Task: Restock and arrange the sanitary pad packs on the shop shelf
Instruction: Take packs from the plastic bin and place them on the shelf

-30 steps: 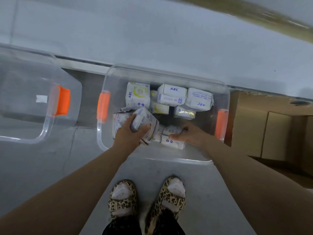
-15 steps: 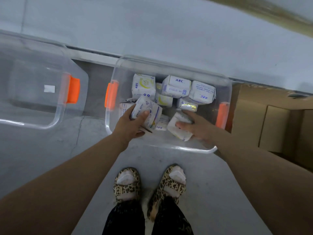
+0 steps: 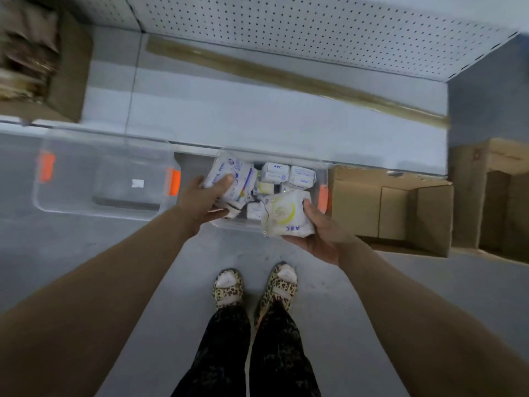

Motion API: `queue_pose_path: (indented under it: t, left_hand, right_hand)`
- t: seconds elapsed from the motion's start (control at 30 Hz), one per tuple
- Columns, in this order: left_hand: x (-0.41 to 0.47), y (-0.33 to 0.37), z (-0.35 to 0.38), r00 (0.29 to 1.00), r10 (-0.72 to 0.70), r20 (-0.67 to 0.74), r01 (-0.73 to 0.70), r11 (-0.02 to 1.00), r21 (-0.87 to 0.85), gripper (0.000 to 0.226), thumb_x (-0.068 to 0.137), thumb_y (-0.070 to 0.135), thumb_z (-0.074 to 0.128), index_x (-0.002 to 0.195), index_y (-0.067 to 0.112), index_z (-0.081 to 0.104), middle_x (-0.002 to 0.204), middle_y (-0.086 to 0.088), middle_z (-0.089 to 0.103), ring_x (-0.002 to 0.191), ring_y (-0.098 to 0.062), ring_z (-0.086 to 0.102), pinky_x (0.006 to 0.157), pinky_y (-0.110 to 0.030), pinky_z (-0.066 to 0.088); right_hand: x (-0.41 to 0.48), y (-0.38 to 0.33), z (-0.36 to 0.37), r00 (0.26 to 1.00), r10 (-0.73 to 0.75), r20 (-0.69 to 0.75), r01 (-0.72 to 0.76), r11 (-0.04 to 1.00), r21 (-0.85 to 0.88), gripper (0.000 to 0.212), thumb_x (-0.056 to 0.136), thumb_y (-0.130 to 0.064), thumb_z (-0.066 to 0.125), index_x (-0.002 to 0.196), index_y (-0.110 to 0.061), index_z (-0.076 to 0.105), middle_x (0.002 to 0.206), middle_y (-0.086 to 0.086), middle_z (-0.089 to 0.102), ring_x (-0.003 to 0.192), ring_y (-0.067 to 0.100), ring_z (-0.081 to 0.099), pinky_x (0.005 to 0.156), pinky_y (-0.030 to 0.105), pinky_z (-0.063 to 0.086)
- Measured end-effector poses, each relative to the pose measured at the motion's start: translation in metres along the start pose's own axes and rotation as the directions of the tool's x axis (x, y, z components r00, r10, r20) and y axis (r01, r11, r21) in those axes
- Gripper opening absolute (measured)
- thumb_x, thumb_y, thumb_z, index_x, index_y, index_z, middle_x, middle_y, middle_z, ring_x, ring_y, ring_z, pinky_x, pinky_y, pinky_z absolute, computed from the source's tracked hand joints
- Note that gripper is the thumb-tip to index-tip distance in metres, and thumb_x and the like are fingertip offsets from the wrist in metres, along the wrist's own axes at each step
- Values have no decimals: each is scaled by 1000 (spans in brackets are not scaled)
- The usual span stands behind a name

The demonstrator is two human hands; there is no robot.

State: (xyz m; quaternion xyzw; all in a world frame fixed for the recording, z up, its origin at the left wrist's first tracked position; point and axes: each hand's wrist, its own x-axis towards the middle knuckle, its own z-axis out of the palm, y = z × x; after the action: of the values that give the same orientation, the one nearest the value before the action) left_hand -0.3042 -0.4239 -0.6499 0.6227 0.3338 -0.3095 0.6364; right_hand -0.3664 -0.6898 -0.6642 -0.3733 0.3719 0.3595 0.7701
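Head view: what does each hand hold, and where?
Left hand grips the blue-striped pack by its left side, thumb on top. Right hand cradles the yellow-marked pack from beneath, thumb on its right edge.

Head-worn view, seemingly straight down

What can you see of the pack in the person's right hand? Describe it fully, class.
The pack is a soft, squarish white packet in glossy, crinkled plastic wrap, printed with a yellow ring and blue ABC letters that read upside down from the camera. It lies face up on the right hand, whose thumb curls over its right edge, above the near rim of the bin.
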Motion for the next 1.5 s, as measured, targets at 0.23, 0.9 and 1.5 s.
queue_pose_path:
  t: [0.23, 0.9, 1.5]
  left_hand:
    - [-113, 71, 6, 989, 68, 132, -71, 997, 17, 52, 73, 34, 85, 119, 17, 67, 112, -7, 75, 102, -23, 72, 74, -35, 62]
    - [-423, 179, 227, 702, 617, 356, -523, 786, -331, 48, 88, 3, 72, 129, 14, 51, 125, -12, 67, 107, -35, 70, 85, -38, 61]
    - [-523, 291, 385, 617, 731, 292, -559, 668, -492, 51, 93, 0, 64, 133, 29, 50, 109, -2, 67, 83, -20, 69, 66, -38, 56]
  right_hand:
    - [-114, -22, 51, 972, -235, -4, 232, 956, 182, 75, 88, -43, 66, 153, -19, 39, 145, 12, 56, 127, 32, 60, 79, 41, 62]
    - [-496, -128, -2, 675, -738, 4, 705, 647, 290, 58, 81, -27, 71, 134, -8, 59, 124, 11, 71, 112, 27, 70, 74, 32, 62]
    - [-608, -276, -51, 387, -922, -9, 857, 356, 374, 63, 77, -7, 74, 137, -2, 57, 129, 14, 68, 119, 25, 66, 82, 28, 61]
